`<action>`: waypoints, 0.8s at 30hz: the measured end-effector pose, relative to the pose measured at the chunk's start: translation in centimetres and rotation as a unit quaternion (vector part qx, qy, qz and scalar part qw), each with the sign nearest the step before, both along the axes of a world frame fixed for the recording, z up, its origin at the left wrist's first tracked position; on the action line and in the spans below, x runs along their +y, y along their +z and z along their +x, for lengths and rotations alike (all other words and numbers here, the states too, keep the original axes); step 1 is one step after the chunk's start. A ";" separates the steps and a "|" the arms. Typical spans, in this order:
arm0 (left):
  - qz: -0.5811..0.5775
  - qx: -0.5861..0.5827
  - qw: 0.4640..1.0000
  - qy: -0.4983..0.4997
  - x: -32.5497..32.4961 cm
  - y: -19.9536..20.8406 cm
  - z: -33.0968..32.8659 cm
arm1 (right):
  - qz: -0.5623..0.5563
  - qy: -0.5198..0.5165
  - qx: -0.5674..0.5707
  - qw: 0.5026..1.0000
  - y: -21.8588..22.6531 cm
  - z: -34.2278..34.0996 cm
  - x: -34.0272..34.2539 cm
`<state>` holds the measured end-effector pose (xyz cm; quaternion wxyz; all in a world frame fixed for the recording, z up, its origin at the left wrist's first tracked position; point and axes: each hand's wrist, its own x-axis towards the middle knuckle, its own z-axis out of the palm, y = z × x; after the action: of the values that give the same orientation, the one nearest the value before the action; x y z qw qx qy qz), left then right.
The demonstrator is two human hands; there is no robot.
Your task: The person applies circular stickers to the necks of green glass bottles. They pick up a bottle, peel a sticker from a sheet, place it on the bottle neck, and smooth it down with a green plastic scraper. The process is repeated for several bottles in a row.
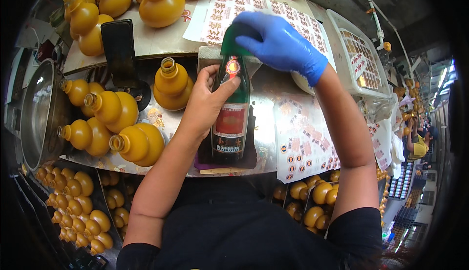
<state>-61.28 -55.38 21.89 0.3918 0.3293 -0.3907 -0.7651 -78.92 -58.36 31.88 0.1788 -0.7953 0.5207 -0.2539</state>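
A dark green glass bottle (pixel 236 93) lies on the metal table with its base toward me and its neck pointing away. It bears a red and black front label (pixel 229 121) and a round red and gold sticker (pixel 232 68) higher up. My bare left hand (pixel 214 96) is closed around the bottle's shoulder, its thumb by the sticker. In a blue glove, my right hand (pixel 278 43) curls over a smooth green piece (pixel 235 40) at the neck end; its kind is unclear. That piece and the glove hide the bottle's mouth. A dark pad (pixel 250 153) lies beneath the bottle.
Several yellow gourd-shaped bottles (pixel 141 143) stand at left, beside a metal bowl (pixel 40 116) and a phone on a stand (pixel 119 50). Sticker sheets (pixel 300 140) lie at right, near a white basket (pixel 361 50). More gourd bottles (pixel 163 6) stand on the raised board beyond.
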 end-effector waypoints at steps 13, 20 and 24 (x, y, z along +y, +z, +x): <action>0.035 0.092 0.995 0.020 0.0 -0.8 1.0 | -0.108 0.089 0.037 0.989 -2.5 1.1 8.0; 0.060 0.097 0.993 0.020 -0.2 -0.3 0.5 | -0.236 0.009 -0.006 0.972 -3.9 0.3 5.9; 0.055 0.068 0.996 0.029 -0.1 0.1 0.5 | -0.228 0.038 -0.003 0.973 -5.2 0.5 8.6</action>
<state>-60.81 -55.52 21.96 0.4202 0.3088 -0.3108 -0.7946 -78.45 -49.75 26.66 0.0037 -0.8336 0.4181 -0.3610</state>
